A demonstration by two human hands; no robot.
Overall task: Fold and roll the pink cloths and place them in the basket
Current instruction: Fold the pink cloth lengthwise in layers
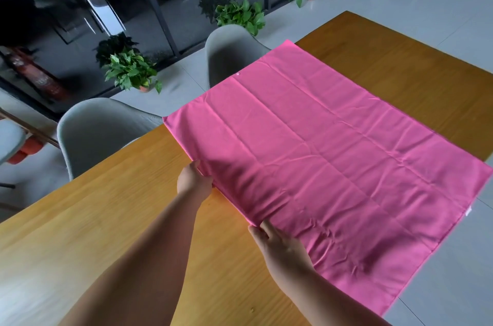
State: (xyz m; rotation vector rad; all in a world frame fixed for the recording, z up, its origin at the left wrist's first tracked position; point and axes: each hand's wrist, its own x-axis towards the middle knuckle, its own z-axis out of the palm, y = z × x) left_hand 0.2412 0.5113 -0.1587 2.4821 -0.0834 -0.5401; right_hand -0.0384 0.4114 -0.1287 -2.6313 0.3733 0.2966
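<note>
Cloth (320, 165): plain pink, thin, spread flat w/ a grid of fold creases, small wrinkles nr the hands; lies across the table (106, 219), right side hanging past the table edge; left hand (194, 179) & right hand (280, 245) each grasp its near edge, fingertips under the fabric; grey chairs (96, 133) at table's left; potted plants (130, 72) beyond.

Behind both grips on the pink cloth (320, 152), bare table (106, 232) lay free. Ahead, only flat cloth spread. Left of the left hand's (193, 179) grip, past the table edge, a grey chair (101, 133) stood.
</note>
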